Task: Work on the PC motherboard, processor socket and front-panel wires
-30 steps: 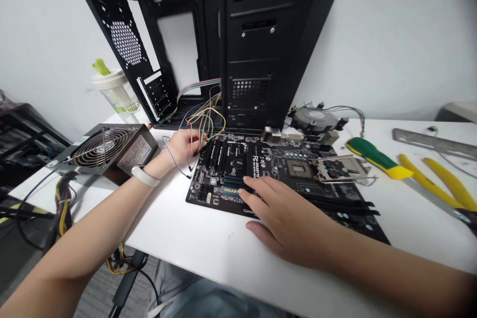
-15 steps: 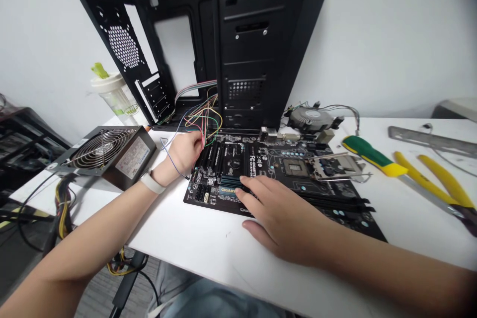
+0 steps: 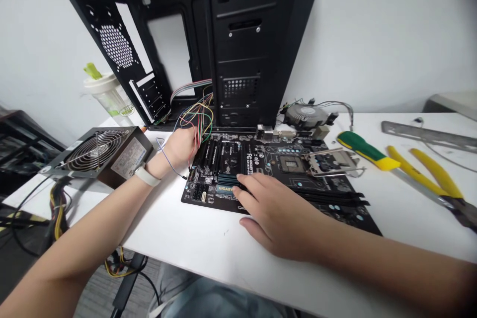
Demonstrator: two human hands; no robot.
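Observation:
My left hand (image 3: 182, 148) is closed around a bundle of thin coloured wires (image 3: 202, 118) at the left edge of a black motherboard (image 3: 276, 156). Its fingertips are partly hidden behind the hand. A blue wire (image 3: 168, 160) loops out from under this hand, its end at the board's edge. My right hand (image 3: 278, 211) lies over the front of the board, fingers stretched out and touching the blue heatsink (image 3: 225, 189). The board's socket (image 3: 293, 164) is exposed, with its metal cover (image 3: 328, 163) raised.
A black computer case (image 3: 257, 69) stands behind the board. To the left are a power supply (image 3: 126, 156) and a lidded cup (image 3: 112, 97). A fan cooler (image 3: 307, 115), a screwdriver (image 3: 365, 150), pliers (image 3: 428, 174) and a metal strip (image 3: 428, 134) lie right.
The whole view has shifted slightly, so things sit a little further left and higher. A red wire now shows below my left hand by the board's edge. My right hand stays on the heatsink.

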